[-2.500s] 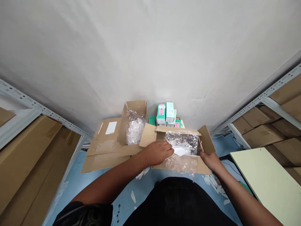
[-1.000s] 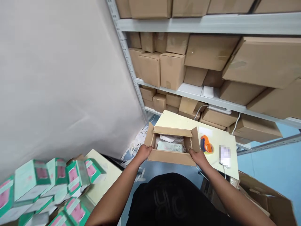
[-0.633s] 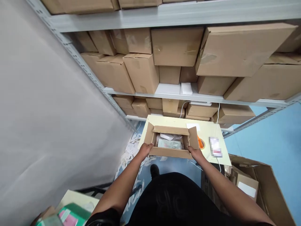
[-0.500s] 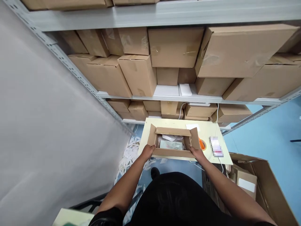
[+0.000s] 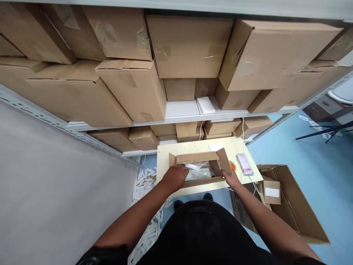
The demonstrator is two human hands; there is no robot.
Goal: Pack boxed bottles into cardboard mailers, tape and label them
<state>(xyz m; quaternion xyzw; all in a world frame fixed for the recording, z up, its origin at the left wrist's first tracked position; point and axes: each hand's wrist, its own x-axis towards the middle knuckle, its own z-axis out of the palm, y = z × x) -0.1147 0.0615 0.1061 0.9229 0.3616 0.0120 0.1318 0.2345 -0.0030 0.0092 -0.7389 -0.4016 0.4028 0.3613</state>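
Note:
An open cardboard box [image 5: 202,181] stands on a pale yellow table, its flaps raised. Inside lie a pale green plastic-wrapped packet [image 5: 200,174] and a white item in clear plastic [image 5: 196,165]. My left hand [image 5: 175,177] is closed over the box's left end, its curled fingertips just inside the rim beside the packet; part of its grip is hidden. At the front right corner, my right hand [image 5: 230,178] grips the box wall, thumb on the inside.
The yellow table [image 5: 165,149] also holds an orange tape roll [image 5: 233,166], a white paper [image 5: 216,146] and a blurred phone-like object [image 5: 244,164]. Shelves of cardboard boxes [image 5: 190,46] rise behind. A large open carton [image 5: 296,206] stands at right; white strips [image 5: 149,184] litter the floor.
My left hand has moved up and inward over the box's left end. My right hand keeps its hold. The box has tilted slightly, and the head view has shifted.

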